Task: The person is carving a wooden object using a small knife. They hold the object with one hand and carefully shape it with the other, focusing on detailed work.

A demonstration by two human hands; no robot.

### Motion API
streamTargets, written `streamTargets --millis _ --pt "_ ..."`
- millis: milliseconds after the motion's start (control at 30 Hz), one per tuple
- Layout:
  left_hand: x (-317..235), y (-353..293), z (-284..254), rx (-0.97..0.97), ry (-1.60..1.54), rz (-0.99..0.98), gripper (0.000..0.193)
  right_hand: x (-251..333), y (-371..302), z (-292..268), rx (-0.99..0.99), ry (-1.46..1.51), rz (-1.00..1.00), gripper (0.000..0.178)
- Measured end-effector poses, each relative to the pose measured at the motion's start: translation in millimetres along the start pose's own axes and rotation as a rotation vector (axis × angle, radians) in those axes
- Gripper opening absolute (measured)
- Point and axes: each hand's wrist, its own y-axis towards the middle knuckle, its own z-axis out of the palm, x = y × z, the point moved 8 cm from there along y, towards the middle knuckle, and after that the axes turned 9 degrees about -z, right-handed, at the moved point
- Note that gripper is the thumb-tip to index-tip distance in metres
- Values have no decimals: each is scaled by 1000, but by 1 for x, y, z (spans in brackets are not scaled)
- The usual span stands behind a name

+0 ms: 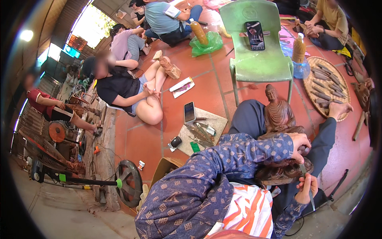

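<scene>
My left hand closes over the top of a dark carved wooden figure lying in my lap, partly hidden by my patterned sleeve. In my right hand, lower down, is a thin flat metal carving tool. Its upper end reaches up to the carving near my left fingers; whether it touches the wood I cannot tell. Just beyond my hands, between my legs, a brown wooden seated Buddha statue stands upright.
Ahead stands a green plastic chair holding a phone. A woven tray of several tools lies right, near my foot. On the left are a board with tools, a fan and a seated person. Others sit behind.
</scene>
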Motion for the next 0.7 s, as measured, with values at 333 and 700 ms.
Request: streamTargets --millis 333,700 --pt "-1 0 1 42 -4 -43 61 -2 2 -5 -10 31 13 18" --pt "-14 -8 1 38 103 -92 62 -11 1 -18 33 29 57 18"
